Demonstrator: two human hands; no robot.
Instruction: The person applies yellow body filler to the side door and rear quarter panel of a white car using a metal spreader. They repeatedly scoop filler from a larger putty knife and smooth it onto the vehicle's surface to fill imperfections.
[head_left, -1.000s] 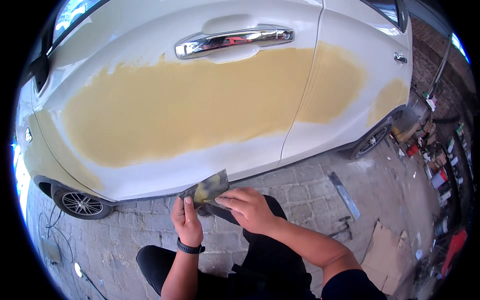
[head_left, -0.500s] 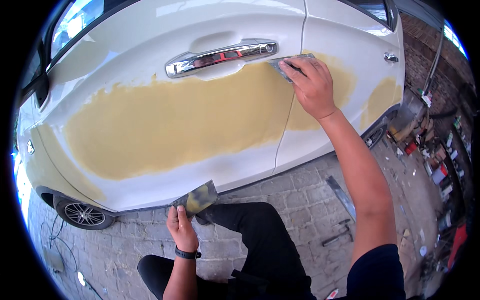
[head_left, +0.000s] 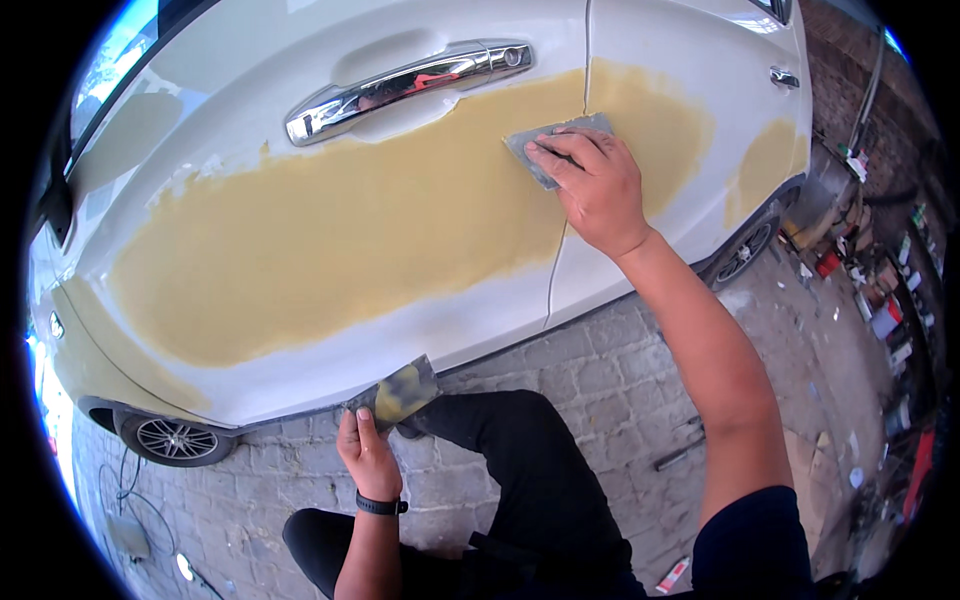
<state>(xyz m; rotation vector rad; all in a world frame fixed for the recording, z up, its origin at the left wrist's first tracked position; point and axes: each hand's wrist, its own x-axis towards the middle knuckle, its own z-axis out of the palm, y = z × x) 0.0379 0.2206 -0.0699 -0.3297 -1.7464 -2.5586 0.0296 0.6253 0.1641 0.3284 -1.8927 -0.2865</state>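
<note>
A white car door (head_left: 400,350) fills the upper view, with a broad patch of yellow-tan filler (head_left: 330,235) below its chrome handle (head_left: 410,92). My right hand (head_left: 598,190) is closed on a grey, flat rectangular spreader (head_left: 540,160). That spreader lies against the filler near the seam between the two doors. Low and in front of the door, my left hand (head_left: 368,450) grips a dark putty knife (head_left: 405,392) with yellow filler smeared on its blade. The left thumb lies on the knife's near end, and the blade is held apart from the filler patch.
My bent knee (head_left: 520,410) is close under the door sill. Grey paving (head_left: 590,390) lies below, with a dark bar-like tool (head_left: 680,455) and a red-and-white tube (head_left: 672,575) on it. Cluttered shelves (head_left: 900,330) stand at the right. A cable (head_left: 130,490) loops at the left.
My right hand and its spreader have moved slightly left and down, away from the handle's level. The view has shifted, so the handle appears higher. My left hand keeps hold of the putty knife.
</note>
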